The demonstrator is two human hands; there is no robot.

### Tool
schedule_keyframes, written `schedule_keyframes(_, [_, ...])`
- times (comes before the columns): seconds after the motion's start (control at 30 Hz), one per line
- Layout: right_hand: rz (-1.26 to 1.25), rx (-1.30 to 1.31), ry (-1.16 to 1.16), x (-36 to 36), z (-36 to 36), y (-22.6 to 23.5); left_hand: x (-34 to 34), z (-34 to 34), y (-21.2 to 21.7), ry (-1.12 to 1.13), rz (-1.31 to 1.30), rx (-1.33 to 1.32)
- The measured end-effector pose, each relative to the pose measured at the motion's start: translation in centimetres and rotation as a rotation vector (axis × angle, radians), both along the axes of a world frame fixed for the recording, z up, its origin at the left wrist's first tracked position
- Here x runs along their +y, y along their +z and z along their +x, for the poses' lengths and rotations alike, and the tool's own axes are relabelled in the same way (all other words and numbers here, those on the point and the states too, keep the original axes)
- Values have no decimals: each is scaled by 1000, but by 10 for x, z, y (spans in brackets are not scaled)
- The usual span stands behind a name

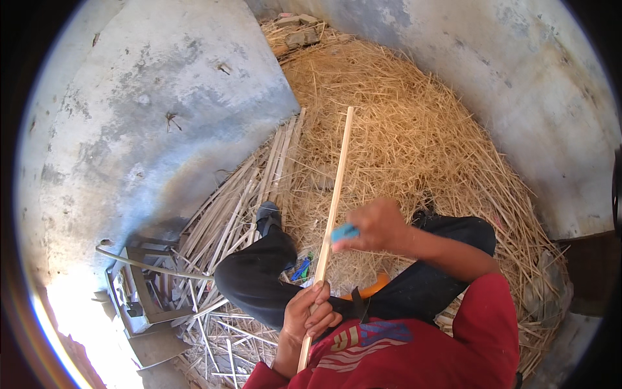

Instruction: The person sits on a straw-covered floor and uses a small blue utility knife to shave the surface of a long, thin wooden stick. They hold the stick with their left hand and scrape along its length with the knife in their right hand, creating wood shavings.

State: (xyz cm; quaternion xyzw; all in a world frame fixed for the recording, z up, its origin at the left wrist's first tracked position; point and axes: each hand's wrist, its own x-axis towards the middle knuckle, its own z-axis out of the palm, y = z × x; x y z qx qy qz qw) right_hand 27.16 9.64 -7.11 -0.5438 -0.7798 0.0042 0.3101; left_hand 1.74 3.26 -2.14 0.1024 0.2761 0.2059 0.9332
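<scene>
My left hand (310, 316) grips the near end of a long, thin pale wooden stick (339, 172) that points away over a pile of straw (402, 136). Farther up the stick, my right hand (377, 226) presses a small blue object (345, 232) against its side. I sit with dark trousers, my left knee (249, 275) bent and my shoe (267, 215) on a bundle of split sticks. An orange thing (369, 287) lies partly hidden in my lap.
Several pale split sticks (259, 194) lie in a heap at my left. A metal frame tool (139, 285) with a hose stands at lower left. Grey concrete walls (155, 104) close in on both sides. Blue and green bits (301, 267) lie by my knee.
</scene>
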Motion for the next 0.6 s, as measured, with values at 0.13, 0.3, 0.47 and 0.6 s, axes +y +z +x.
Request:
schedule_keyframes(0.13, [58,-33,-52,11,12,-5,-3,0,-3,31,-43,-22])
schedule_keyframes(0.3, [-209,16,-325,49,64,-11,-11,-2,5,-85,2,56])
schedule_keyframes(0.47, [79,-13,104,-3,-2,-3,-8,-5,4,-2,25,95])
schedule_keyframes(0.6, [29,11,-82,21,27,-7,-10,-4,-1,-10,-24,48])
